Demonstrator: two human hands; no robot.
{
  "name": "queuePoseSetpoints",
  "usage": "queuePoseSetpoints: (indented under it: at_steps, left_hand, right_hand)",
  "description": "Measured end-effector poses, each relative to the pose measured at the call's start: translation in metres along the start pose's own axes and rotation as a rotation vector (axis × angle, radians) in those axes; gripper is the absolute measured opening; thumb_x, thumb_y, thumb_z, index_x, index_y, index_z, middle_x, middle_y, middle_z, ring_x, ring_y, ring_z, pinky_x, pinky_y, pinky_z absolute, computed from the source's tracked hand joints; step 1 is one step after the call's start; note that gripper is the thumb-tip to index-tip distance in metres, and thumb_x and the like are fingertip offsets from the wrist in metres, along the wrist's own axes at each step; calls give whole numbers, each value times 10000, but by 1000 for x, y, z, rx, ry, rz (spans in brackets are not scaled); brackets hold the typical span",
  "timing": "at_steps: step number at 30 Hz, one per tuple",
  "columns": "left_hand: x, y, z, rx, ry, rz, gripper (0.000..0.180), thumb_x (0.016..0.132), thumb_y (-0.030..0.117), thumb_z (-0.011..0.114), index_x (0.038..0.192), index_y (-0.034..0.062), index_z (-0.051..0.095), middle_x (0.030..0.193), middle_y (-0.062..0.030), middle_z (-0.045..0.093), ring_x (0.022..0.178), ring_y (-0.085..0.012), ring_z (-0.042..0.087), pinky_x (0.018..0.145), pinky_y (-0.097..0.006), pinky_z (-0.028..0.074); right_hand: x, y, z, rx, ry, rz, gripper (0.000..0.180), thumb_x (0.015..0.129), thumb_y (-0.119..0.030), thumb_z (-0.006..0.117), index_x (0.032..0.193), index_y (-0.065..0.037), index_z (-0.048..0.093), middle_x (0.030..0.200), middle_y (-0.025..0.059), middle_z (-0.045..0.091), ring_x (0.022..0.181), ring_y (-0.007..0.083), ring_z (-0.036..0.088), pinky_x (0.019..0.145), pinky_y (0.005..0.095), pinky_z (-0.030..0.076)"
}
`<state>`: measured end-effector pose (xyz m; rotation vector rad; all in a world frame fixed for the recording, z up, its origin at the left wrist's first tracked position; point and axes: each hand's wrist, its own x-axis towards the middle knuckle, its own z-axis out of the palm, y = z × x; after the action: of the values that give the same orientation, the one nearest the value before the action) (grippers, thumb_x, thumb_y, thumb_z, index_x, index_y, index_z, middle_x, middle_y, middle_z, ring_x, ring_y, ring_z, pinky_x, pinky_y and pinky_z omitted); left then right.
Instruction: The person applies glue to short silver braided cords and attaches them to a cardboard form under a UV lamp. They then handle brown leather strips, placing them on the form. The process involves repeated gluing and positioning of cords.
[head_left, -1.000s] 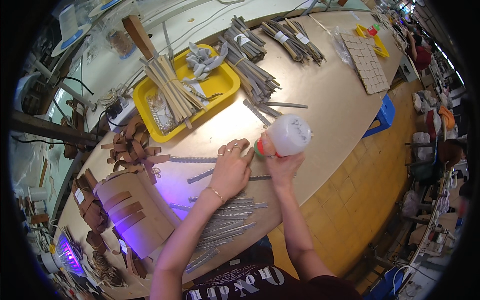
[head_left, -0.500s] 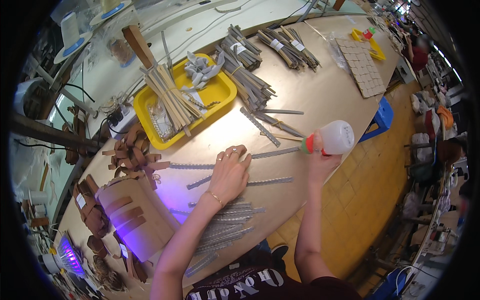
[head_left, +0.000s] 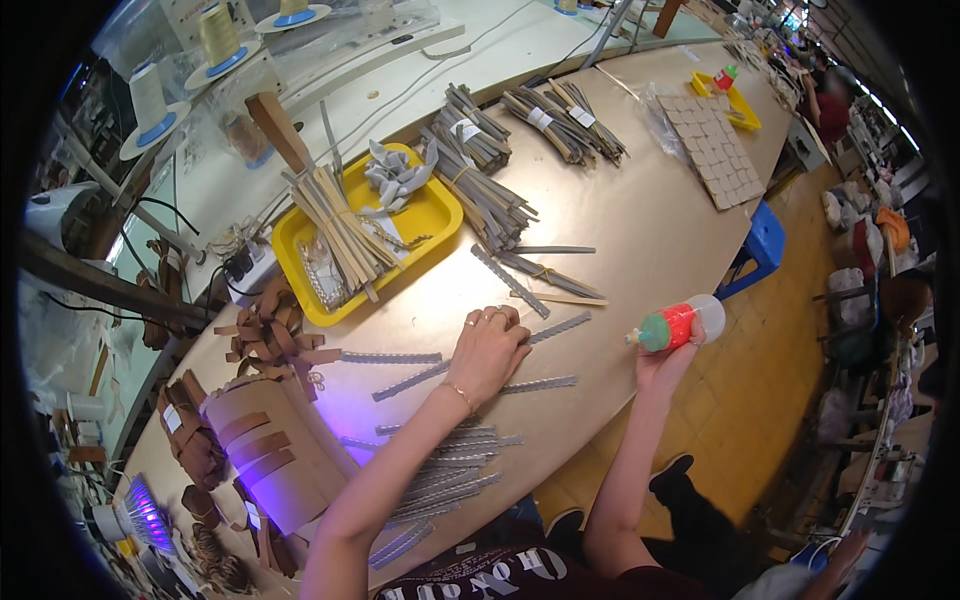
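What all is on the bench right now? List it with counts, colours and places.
Table: one, tan, centre.
Yellow tray: one, upper left, holding tan strips and grey pieces.
Strip bundles: several, grey-brown, top centre.
Grey strips: many, loose, near edge.
Brown strap pile: one, left.
Thread cones: at least two, pale, top left.
Left hand: flat on a strip.
Right hand: holding squeeze bottle, red and green tip.
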<state>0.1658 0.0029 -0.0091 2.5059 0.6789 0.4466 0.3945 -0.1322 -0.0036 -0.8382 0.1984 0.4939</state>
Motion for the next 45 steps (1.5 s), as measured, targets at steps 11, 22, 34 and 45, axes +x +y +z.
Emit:
queuePoseSetpoints:
  at_steps: [11, 22, 34, 45]
  left_hand:
    - [13, -12, -23, 109, -73, 51, 348, 884, 142, 620, 1232, 137, 613, 1184, -140, 592, 1077, -292, 562, 969, -421, 403]
    - [60, -50, -27, 495, -27, 147, 94, 830, 122, 619, 873, 85, 694, 1142, -89, 595, 1076, -238, 549, 917, -374, 428]
    - [1, 14, 15, 432, 193, 82, 157, 802, 203, 689, 903, 83, 674, 968, -44, 634, 922, -225, 592, 838, -384, 427]
    - [-21, 10, -17, 144, 189, -147, 306, 832, 43, 602, 1127, 63, 680, 1092, -115, 584, 972, -290, 556, 910, -426, 377]
  right_hand:
    - [-11, 17, -7, 14, -101, 112, 371, 881, -388, 651, 1109, -111, 559, 946, 38, 633, 825, 191, 639, 705, 336, 559]
    - [-10, 25, -12, -84, -117, 91, 404, 891, -430, 627, 1123, -108, 551, 957, 39, 635, 869, 183, 637, 725, 335, 542]
    - [-15, 24, -19, -96, -149, 32, 411, 890, -389, 654, 1154, -96, 540, 1017, 45, 625, 905, 183, 634, 782, 348, 550]
    - [-57, 10, 4, -867, -153, -622, 380, 854, -221, 740, 1121, -5, 579, 1031, 68, 613, 929, 151, 594, 843, 317, 494]
